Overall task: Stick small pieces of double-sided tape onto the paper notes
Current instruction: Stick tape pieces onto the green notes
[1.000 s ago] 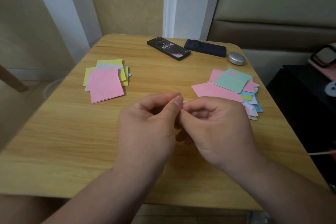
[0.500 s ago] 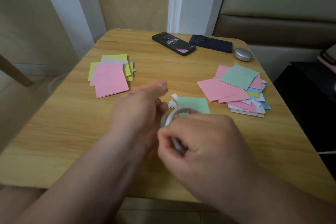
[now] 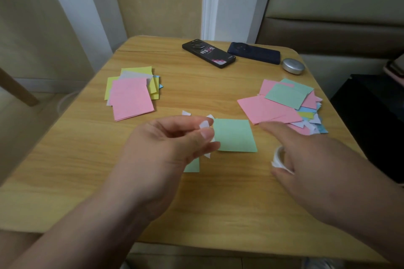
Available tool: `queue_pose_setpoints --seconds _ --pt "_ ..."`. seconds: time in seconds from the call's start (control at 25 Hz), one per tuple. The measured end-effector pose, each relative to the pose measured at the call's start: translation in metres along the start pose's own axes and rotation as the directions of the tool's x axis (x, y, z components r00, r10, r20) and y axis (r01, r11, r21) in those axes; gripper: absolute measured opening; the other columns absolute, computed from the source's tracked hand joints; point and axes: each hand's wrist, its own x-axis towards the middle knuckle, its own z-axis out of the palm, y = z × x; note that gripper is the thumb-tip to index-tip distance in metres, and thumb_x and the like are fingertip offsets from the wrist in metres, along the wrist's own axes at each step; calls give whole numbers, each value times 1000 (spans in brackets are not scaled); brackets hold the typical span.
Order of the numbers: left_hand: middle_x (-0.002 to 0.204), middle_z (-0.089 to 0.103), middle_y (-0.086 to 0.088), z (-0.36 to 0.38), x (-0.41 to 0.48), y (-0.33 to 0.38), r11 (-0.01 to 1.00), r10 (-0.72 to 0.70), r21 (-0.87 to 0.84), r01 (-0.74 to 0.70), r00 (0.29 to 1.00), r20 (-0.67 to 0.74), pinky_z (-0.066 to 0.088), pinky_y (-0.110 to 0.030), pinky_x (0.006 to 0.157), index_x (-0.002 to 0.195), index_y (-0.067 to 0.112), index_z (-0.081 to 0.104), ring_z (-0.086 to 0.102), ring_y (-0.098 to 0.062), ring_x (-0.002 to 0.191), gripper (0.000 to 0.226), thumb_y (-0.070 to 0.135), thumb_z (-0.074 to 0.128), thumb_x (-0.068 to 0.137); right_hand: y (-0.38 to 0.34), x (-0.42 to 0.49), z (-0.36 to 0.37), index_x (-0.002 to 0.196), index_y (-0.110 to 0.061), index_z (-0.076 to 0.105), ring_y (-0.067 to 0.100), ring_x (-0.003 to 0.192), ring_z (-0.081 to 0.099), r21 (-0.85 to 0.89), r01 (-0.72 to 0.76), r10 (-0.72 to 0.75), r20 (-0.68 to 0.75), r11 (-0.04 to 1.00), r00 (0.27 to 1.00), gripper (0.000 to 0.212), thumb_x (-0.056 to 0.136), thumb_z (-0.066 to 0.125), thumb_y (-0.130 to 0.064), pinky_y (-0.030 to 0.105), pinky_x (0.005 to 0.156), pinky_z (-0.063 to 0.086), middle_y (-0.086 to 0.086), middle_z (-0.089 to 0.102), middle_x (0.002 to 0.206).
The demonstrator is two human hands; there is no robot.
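A green paper note [image 3: 234, 135] lies flat in the middle of the wooden table [image 3: 87, 159]. My left hand [image 3: 166, 148] hovers at its left edge and pinches a small white piece of tape [image 3: 204, 125] between thumb and forefinger. To the right, my right hand [image 3: 306, 159] holds the white tape roll [image 3: 278, 158] under its curled fingers, with the forefinger stretched out over the table. Small white scraps [image 3: 186, 113] lie beside the note. A second green piece [image 3: 192, 166] peeks out below my left hand.
A stack of pink and yellow notes [image 3: 131, 94] sits at the left, a looser heap of pink, green and blue notes [image 3: 284, 105] at the right. Two dark phones [image 3: 208, 53] [image 3: 254, 52] and a small silver case [image 3: 293, 66] lie along the far edge.
My hands have drawn apart. The right hand carried the tape roll off to the right, and the left hand came away pinching a torn white piece beside the now uncovered green note.
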Motion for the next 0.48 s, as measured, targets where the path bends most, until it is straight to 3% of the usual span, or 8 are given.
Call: queue_pose_setpoints --seconds 0.12,0.28,0.36,0.4,0.48 --pt "88 75 -11 4 -3 -2 999 -30 -31 31 999 32 59 -38 83 66 7 76 74 -27 85 4 6 76 63 -1 -3 0 131 -48 34 5 85 54 -19 9 -7 77 1000 997 46 91 56 -52 21 69 50 -18 55 87" --pt "78 72 -7 6 -5 -8 999 -32 22 31 999 43 59 -41 87 72 8 75 73 -22 81 10 15 82 73 -4 -1 -7 116 -43 52 2 76 54 69 -36 29 98 997 995 35 85 59 -59 22 64 48 -16 59 76" --pt "76 73 -8 10 -8 -15 993 4 121 -4 1000 -3 59 -35 82 74 6 74 74 -23 78 17 21 82 77 -7 0 -6 94 -34 66 8 63 58 322 25 0 -78 947 997 21 81 68 -50 31 56 51 -9 63 64" --pt "78 74 -10 13 -9 -17 987 35 158 -31 999 -23 59 -34 81 76 5 74 75 -24 79 18 22 79 78 -11 0 -5 83 -30 69 12 56 59 473 83 -1 -171 877 985 14 78 72 -42 36 52 51 -6 64 61" --pt "81 76 -12 18 -11 -21 981 95 174 -89 995 -31 59 -41 87 79 5 74 75 -27 83 19 23 81 78 -24 2 -2 74 -23 72 20 51 59 701 152 9 -220 697 975 6 76 75 -28 42 49 51 3 65 60"
